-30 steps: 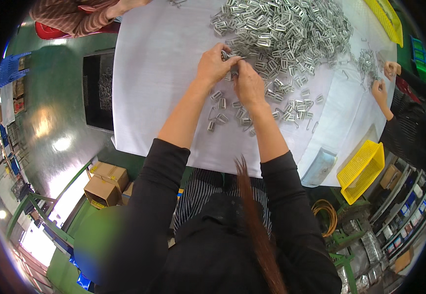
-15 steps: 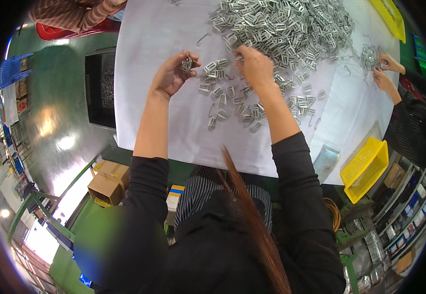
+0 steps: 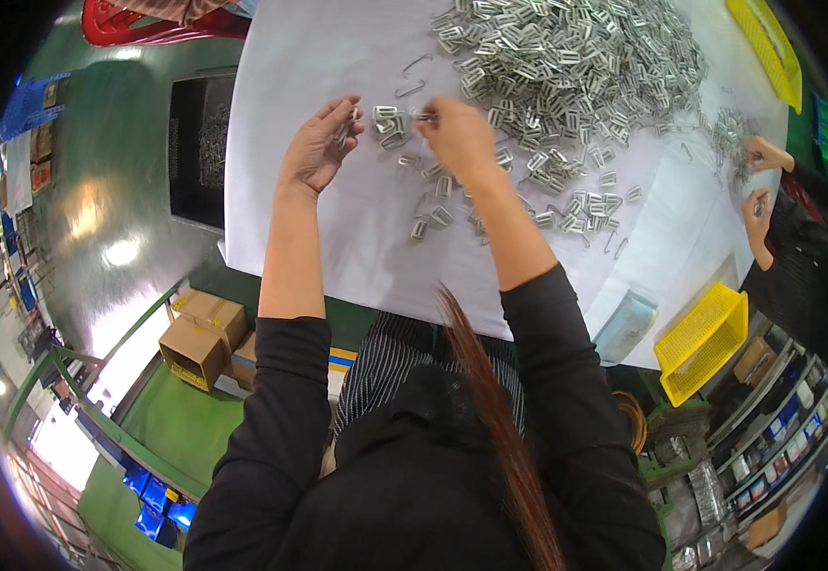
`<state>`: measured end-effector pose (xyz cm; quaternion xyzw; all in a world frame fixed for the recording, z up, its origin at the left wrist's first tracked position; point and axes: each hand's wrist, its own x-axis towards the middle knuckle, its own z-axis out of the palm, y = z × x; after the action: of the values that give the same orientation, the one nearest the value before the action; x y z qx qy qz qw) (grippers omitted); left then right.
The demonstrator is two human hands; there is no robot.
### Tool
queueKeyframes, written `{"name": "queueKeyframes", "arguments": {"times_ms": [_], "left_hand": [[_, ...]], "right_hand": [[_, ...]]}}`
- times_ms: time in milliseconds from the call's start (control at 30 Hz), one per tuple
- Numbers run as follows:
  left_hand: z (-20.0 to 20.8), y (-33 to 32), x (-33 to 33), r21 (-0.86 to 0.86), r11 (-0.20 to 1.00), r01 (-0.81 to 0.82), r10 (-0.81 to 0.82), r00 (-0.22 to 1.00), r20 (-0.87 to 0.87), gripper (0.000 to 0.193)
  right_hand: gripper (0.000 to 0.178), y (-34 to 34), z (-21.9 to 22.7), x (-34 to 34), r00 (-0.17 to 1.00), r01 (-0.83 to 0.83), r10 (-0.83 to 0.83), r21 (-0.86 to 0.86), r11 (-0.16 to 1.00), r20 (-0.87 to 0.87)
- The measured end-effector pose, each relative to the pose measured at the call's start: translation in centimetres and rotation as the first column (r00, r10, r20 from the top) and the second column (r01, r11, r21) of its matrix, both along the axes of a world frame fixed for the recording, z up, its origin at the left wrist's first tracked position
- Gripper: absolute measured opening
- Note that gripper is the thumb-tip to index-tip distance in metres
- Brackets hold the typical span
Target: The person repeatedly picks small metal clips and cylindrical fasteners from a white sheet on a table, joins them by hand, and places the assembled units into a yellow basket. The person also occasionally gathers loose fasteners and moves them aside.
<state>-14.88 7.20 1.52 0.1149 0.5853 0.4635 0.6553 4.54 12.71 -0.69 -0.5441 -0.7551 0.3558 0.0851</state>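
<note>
My left hand [image 3: 313, 152] is closed around a few small silver metal buckles [image 3: 345, 128], partly hidden by the fingers. To its right, my right hand [image 3: 462, 143] pinches one slotted metal buckle [image 3: 423, 115] between thumb and fingertips. Between the two hands a small cluster of buckles [image 3: 388, 122] lies on the white-covered table [image 3: 271, 224]. Beyond my right hand rises a big heap of the same buckles [image 3: 576, 71]. Loose buckles [image 3: 590, 209] are scattered below the heap, some under my right forearm. Bent wire hooks [image 3: 411, 89] rest left of the heap.
At the right edge, a co-worker's hands [image 3: 761, 181] handle metal pieces. Yellow baskets [image 3: 704, 344] stand at the near right and far right corners. A clear plastic bag [image 3: 626, 324] lies at the front edge. Left of the table are a black tray [image 3: 195, 143] and a red chair [image 3: 109, 29].
My right hand has moved left from the heap's edge toward my left hand, with a buckle in its fingers. My left hand has shifted slightly left. The co-worker's hands have moved apart.
</note>
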Motion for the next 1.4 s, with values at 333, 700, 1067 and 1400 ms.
{"name": "queueKeyframes", "arguments": {"times_ms": [333,700,1067,1400], "left_hand": [[-1.5,-0.1,0.6,-0.054,0.99,0.134,-0.132,0.687,-0.715,0.03],[-2.8,-0.3,-0.3,-0.022,0.967,0.254,-0.192,0.667,-0.72,0.027],[-2.6,0.0,2.4,-0.191,0.939,0.284,-0.313,0.485,-0.817,0.024],[-1.5,0.3,0.2,0.076,0.983,0.167,-0.164,0.986,-0.042,0.025]], "right_hand": [[0.028,1.9,2.3,6.2,0.941,0.218,-0.301,-0.407,0.887,-0.152],[0.014,1.9,1.7,5.2,0.485,0.044,-0.739,-0.831,0.555,-0.468],[0.037,1.4,-1.5,0.5,0.864,0.404,-0.445,-0.204,0.892,-0.235],[0.033,0.6,-1.6,-1.9,0.948,0.315,-0.311,0.071,0.946,-0.065]]}}
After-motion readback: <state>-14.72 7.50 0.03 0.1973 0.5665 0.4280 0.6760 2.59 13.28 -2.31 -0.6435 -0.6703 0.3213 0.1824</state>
